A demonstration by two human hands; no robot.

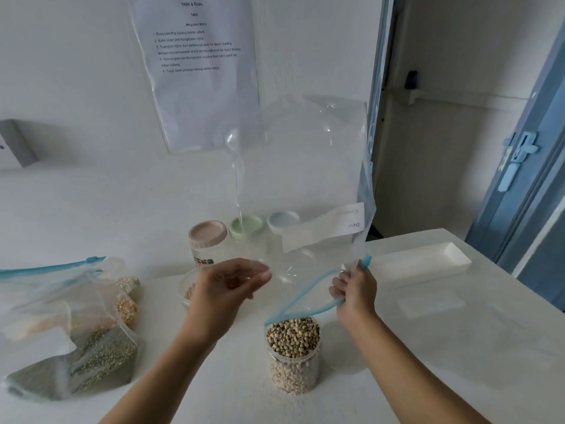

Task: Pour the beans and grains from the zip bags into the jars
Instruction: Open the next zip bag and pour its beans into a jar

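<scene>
On the white table (458,347) (blue door (544,111) beside): bean-filled jar (293,353).

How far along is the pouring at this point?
Done: one open jar is full of pale beans to the rim. In hand: the right hand pinches the zip edge of an emptied bag held upside down over it; the left hand is at its side. Left: the bags of grain on the left still hold their contents, and three lidded jars wait behind.
</scene>
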